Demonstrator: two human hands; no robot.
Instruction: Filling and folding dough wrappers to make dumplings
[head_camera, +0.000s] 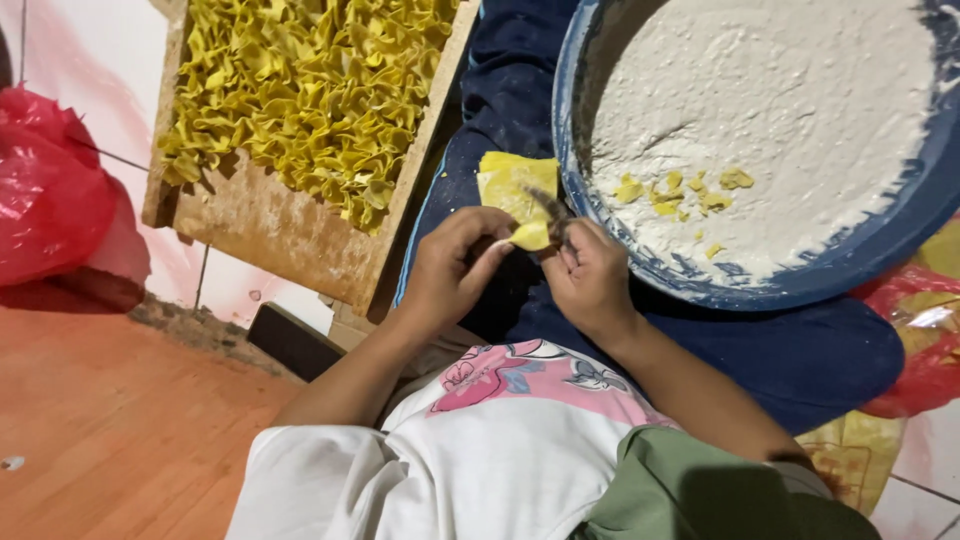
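Note:
My left hand (452, 266) pinches a small folded yellow dough piece (531, 236) between thumb and fingers. My right hand (590, 277) touches the same piece from the right and grips a thin dark tool (551, 206) whose tip points up over a stack of flat yellow dough squares (510, 178). The stack rests on dark blue cloth (505, 90) just beyond my hands.
A wooden tray (285, 235) at upper left holds several folded yellow dough pieces (310, 85). At upper right, a blue basin (800, 285) holds white flour (790, 110) with yellow scraps (680, 192). A red plastic bag (50, 190) lies far left and another (925, 350) at the right edge.

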